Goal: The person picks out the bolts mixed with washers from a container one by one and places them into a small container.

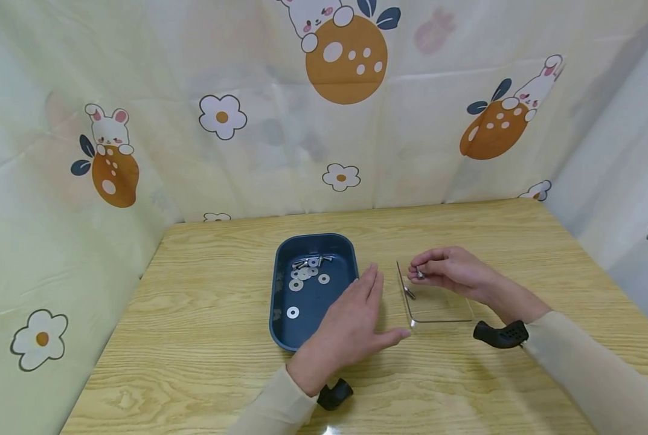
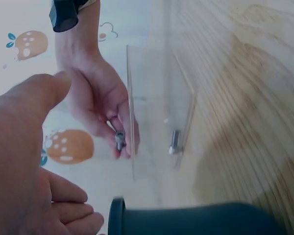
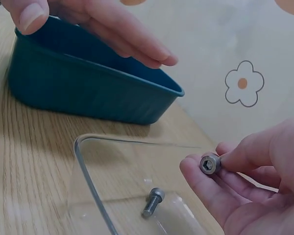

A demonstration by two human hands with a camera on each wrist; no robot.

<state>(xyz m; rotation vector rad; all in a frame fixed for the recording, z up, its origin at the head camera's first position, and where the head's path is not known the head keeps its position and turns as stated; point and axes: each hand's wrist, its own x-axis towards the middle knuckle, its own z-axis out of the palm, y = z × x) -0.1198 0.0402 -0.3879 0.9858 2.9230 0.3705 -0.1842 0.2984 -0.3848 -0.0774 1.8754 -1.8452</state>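
Note:
My right hand (image 1: pixel 454 273) pinches a metal socket-head bolt (image 3: pixel 210 164) between thumb and fingers, its hex recess facing the right wrist camera. It is held over a clear plastic box (image 1: pixel 443 321). Inside that box lies another socket-head bolt (image 3: pixel 153 202), toward the left side. My left hand (image 1: pixel 351 320) has its fingers straight and thumb spread, over the right edge of a dark blue tray (image 1: pixel 317 326). Several flat washers (image 1: pixel 296 284) and several bolts (image 1: pixel 302 263) lie in the tray, mostly toward its far end. The left hand holds nothing.
The tray and the clear box stand side by side on a wood-grain table (image 1: pixel 204 302), with a narrow gap between them. A patterned curtain (image 1: pixel 269 163) hangs behind the table and along both sides. Black camera mounts (image 1: pixel 500 335) sit at the wrists.

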